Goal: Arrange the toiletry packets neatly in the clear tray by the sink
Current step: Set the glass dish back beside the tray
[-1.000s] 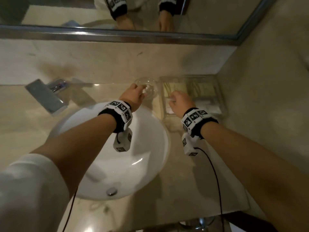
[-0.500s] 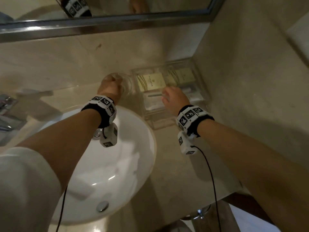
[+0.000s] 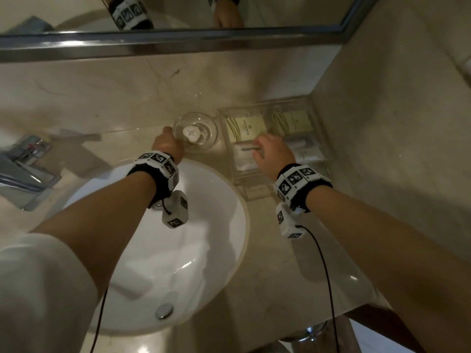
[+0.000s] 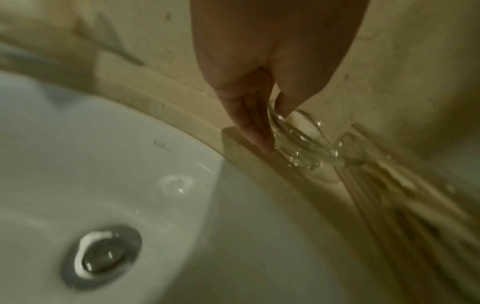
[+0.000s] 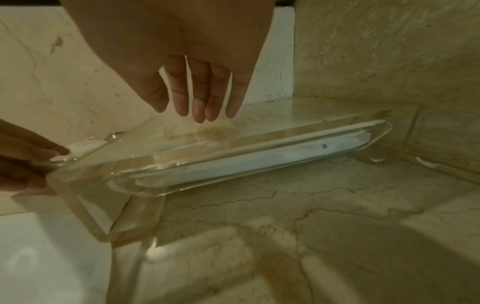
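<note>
Head view: clear tray (image 3: pixel 316 123) is seen on the marble counter (image 3: pixel 293 263), far right corner, just right of the white sink (image 3: pixel 204 250). Toiletry packets (image 3: pixel 246 128) are laid inside: two cream/green ones at the far side, white ones nearer. Print on the far-left packet is too blurred to be read. Right hand (image 3: pixel 272 154) is held over the tray's near-left part, fingers extended down toward the white packets; nothing is seen gripped. Left hand (image 3: pixel 168 146) is placed at the rim of a small glass dish (image 3: pixel 196 131), just left of the tray; a white soap-like piece (image 3: pixel 191 134) is seen in the dish. Faucet (image 3: pixel 23 171) sits far left; mirror (image 3: pixel 178 11) runs along the far wall.

Left wrist view: glass dish (image 4: pixel 296 139) rim is pinched between thumb and fingers (image 4: pixel 249 117) of the left hand (image 4: pixel 259 61). Sink (image 4: pixel 116 185) lies below-left, drain (image 4: pixel 101 259) shown. A faint mark is printed on the sink rim, unreadable.

Right wrist view: right hand (image 5: pixel 187 61) hangs open above the clear tray (image 5: pixel 233 152), fingers (image 5: pixel 200 98) straight, together, pointing down; contact with the contents cannot be told. White packets (image 5: pixel 259 162) are seen through the tray's near wall. A small dark mark is present there, unreadable. Left hand (image 5: pixel 23 160) shows at the left edge.
</note>
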`<state>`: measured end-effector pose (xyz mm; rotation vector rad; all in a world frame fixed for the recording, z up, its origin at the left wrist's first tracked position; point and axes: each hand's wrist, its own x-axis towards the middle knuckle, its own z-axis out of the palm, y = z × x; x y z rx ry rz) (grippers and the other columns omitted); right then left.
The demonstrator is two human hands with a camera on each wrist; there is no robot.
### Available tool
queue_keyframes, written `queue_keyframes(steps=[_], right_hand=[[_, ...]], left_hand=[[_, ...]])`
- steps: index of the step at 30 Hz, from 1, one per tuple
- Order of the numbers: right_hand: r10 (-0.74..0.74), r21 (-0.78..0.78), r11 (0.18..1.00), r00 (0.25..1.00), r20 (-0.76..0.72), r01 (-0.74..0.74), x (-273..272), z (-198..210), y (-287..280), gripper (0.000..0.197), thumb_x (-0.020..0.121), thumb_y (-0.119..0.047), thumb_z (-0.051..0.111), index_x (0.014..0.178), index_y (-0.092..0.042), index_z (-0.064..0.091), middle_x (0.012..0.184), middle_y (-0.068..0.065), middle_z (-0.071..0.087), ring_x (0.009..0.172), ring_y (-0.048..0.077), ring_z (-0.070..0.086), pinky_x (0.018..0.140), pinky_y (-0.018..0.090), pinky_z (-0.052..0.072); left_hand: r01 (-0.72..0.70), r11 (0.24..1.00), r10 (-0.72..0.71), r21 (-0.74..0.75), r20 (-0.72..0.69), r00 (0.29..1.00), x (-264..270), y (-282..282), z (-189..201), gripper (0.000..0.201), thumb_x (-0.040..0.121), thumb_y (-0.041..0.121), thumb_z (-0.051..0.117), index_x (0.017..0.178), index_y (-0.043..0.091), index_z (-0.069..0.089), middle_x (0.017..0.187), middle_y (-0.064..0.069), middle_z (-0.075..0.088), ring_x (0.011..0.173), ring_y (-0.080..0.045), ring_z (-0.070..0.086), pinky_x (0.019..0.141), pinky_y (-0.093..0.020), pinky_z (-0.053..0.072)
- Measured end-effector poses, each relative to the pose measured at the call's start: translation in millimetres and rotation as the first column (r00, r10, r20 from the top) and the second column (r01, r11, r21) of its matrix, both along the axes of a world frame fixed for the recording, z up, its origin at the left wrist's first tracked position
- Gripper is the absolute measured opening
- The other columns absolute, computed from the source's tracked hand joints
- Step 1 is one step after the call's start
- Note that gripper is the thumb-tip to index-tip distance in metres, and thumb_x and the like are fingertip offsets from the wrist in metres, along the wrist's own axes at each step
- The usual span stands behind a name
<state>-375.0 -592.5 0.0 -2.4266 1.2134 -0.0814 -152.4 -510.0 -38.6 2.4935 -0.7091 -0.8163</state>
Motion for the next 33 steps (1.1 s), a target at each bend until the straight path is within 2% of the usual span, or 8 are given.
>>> queue_keyframes(steps=[8, 12, 15, 18, 22, 26, 30, 33], right_hand=[[0.042, -0.022, 0.999, 0.999, 0.023, -0.041, 3.2, 2.1, 4.7, 0.025, 0.092, -0.017, 0.05, 0.112, -0.003, 0.058, 0.115, 0.012, 0.059, 0.109, 0.027, 0.052, 0.088, 0.032, 0.042], [0.019, -0.012, 1.0, 1.0, 0.01, -0.019, 13.4, 11.2, 3.8, 0.027, 0.096, -0.025, 0.045, 0.11, -0.006, 0.058, 0.112, 0.01, 0.06, 0.103, 0.026, 0.055, 0.086, 0.034, 0.047], [-0.065, 0.088, 0.994, 0.996, 0.058, 0.059, 18.4, 21.6, 1.9, 0.036, 0.099, -0.036, 0.037, 0.111, -0.008, 0.057, 0.096, 0.003, 0.06, 0.088, 0.022, 0.058, 0.08, 0.035, 0.05], [-0.151, 0.206, 0.972, 0.973, 0.176, 0.113, 15.9, 29.4, -1.4, 0.042, 0.099, -0.043, 0.032, 0.105, -0.011, 0.058, 0.083, 0.002, 0.061, 0.078, 0.022, 0.061, 0.075, 0.036, 0.051], [-0.229, 0.247, 0.953, 0.949, 0.216, 0.173, -4.2, 39.6, -11.5, 0.042, 0.1, -0.038, 0.031, 0.108, -0.007, 0.058, 0.1, 0.014, 0.067, 0.093, 0.029, 0.064, 0.079, 0.033, 0.049], [-0.284, 0.3, 0.929, 0.937, 0.202, 0.217, -40.1, 39.0, -27.7, 0.036, 0.1, -0.029, 0.035, 0.125, -0.009, 0.052, 0.108, 0.014, 0.066, 0.096, 0.027, 0.062, 0.08, 0.03, 0.047], [-0.325, 0.46, 0.861, 0.931, 0.166, 0.218, -75.3, 32.2, -41.5, 0.041, 0.1, -0.02, 0.037, 0.14, -0.011, 0.039, 0.129, 0.014, 0.057, 0.119, 0.027, 0.054, 0.1, 0.037, 0.043], [-0.338, 0.517, 0.83, 0.926, 0.168, 0.209, -91.9, 28.0, -48.7, 0.042, 0.1, -0.016, 0.037, 0.141, -0.011, 0.039, 0.134, 0.011, 0.053, 0.124, 0.024, 0.05, 0.098, 0.03, 0.038]], left_hand=[[-0.232, 0.961, 0.189, -0.148, -0.254, 0.948, 0.4, 11.7, 2.4, 0.035, 0.081, 0.011, 0.058, 0.115, 0.007, 0.054, 0.117, -0.022, 0.061, 0.101, -0.037, 0.064, 0.087, -0.047, 0.055], [-0.213, 0.945, 0.138, -0.249, -0.289, 0.947, -4.9, 19.4, 31.5, 0.033, 0.085, 0.002, 0.051, 0.118, 0.004, 0.055, 0.109, -0.018, 0.061, 0.091, -0.036, 0.066, 0.081, -0.045, 0.057], [-0.184, 0.922, 0.066, -0.34, -0.331, 0.941, -15.4, 12.7, 60.1, 0.036, 0.085, -0.008, 0.046, 0.12, 0.0, 0.052, 0.102, -0.019, 0.058, 0.065, -0.026, 0.063, 0.061, -0.029, 0.059], [-0.162, 0.908, 0.015, -0.387, -0.355, 0.935, -33.2, -1.6, 79.8, 0.036, 0.085, -0.009, 0.044, 0.119, 0.0, 0.052, 0.093, -0.02, 0.062, 0.053, -0.017, 0.061, 0.062, -0.029, 0.057], [-0.107, 0.92, -0.048, -0.377, -0.377, 0.925, -69.5, -24.2, 92.9, 0.037, 0.088, -0.005, 0.044, 0.125, 0.0, 0.048, 0.1, -0.019, 0.06, 0.079, -0.029, 0.065, 0.066, -0.031, 0.058], [-0.097, 0.935, -0.052, -0.341, -0.402, 0.914, -101.1, -49.5, 77.4, 0.038, 0.085, 0.001, 0.051, 0.123, 0.005, 0.051, 0.116, -0.018, 0.06, 0.099, -0.038, 0.064, 0.083, -0.049, 0.056], [-0.093, 0.94, -0.054, -0.329, -0.411, 0.91, -137.2, -70.6, 71.2, 0.032, 0.088, -0.001, 0.051, 0.119, 0.004, 0.054, 0.111, -0.018, 0.063, 0.099, -0.035, 0.064, 0.088, -0.049, 0.054], [-0.099, 0.948, -0.042, -0.301, -0.429, 0.902, -156.2, -84.0, 65.3, 0.037, 0.088, -0.004, 0.049, 0.124, 0.004, 0.049, 0.11, -0.02, 0.061, 0.091, -0.035, 0.064, 0.085, -0.05, 0.055]])
